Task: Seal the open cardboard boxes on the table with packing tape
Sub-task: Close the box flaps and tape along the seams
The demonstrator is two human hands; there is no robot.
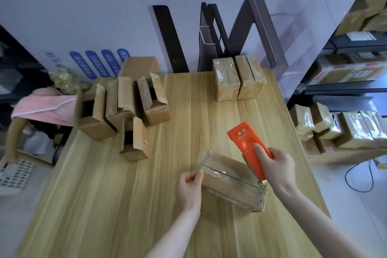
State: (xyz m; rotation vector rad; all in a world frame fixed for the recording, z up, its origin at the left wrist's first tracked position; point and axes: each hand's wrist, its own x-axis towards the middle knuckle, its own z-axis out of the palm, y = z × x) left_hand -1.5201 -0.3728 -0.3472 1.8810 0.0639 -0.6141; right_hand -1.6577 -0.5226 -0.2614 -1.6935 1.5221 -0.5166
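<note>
Cardboard box (228, 176) taped shut, left hand (188, 186) pinching tape end (201, 162), right hand (274, 165) gripping orange dispenser (245, 138), open boxes (156, 109) behind

Matt brown cardboard box (228, 192) under glossy clear tape (230, 176), glossy orange plastic cutter (245, 138), smooth pale wood-grain table (125, 195)

A light wood-grain table (188, 123) fills the middle of the frame, its planks running away from the viewer. In its upper-left part stands a tight cluster of open cardboard boxes (123, 100), flaps raised, several touching one another. One more open box (134, 140) stands just in front of the cluster, toward the centre. At the far edge, upper middle-right, two taped boxes (226, 79) stand side by side, touching. In the lower centre-right a long box (228, 182) lies flat on the tabletop, angled across the grain, with glossy clear tape along its top.
</note>
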